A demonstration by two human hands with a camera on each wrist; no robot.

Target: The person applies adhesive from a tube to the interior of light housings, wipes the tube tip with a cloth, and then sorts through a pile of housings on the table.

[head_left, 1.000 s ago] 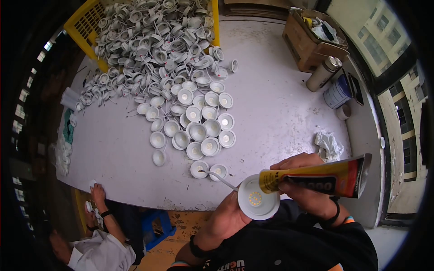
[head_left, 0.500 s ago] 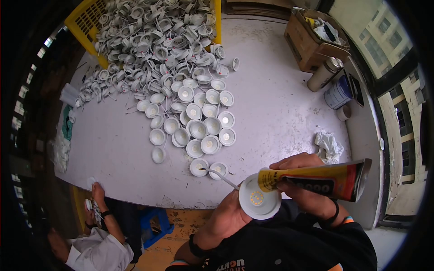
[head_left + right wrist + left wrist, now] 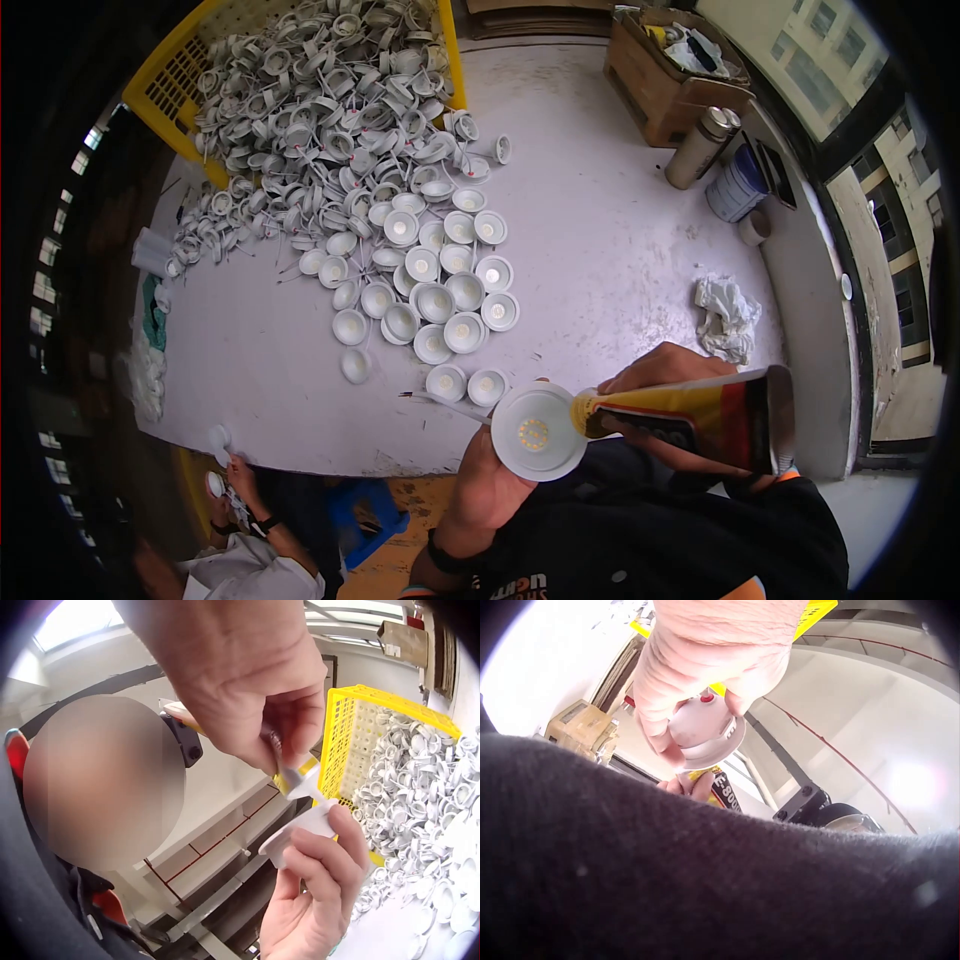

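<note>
My left hand [image 3: 485,490] grips a white round LED downlight [image 3: 548,455] from beneath and the side, its dish and ring of yellow chips facing up. A grey cable [image 3: 455,404] runs out from it to the left. In the left wrist view, fingers and thumb clasp the downlight's back [image 3: 701,724]. My right hand [image 3: 660,372] holds a yellow, black and red glue tube [image 3: 690,420], tilted with its nozzle end at the downlight's right rim. The right wrist view shows the white nozzle [image 3: 304,785] close over the rim of the downlight [image 3: 300,832].
Finished-looking rows aside, many white downlights [image 3: 432,302] lie on the table [image 3: 590,240], heaped from a yellow crate [image 3: 455,60]. At right stand a cardboard box [image 3: 670,95], a flask [image 3: 697,150], a blue-white tub [image 3: 738,185] and crumpled tissue [image 3: 728,318]. Another person [image 3: 250,565] works at lower left.
The downlight has shifted left relative to the tube, which now overlaps only its right rim. The cable has swung toward the left. The head view has shifted slightly.
</note>
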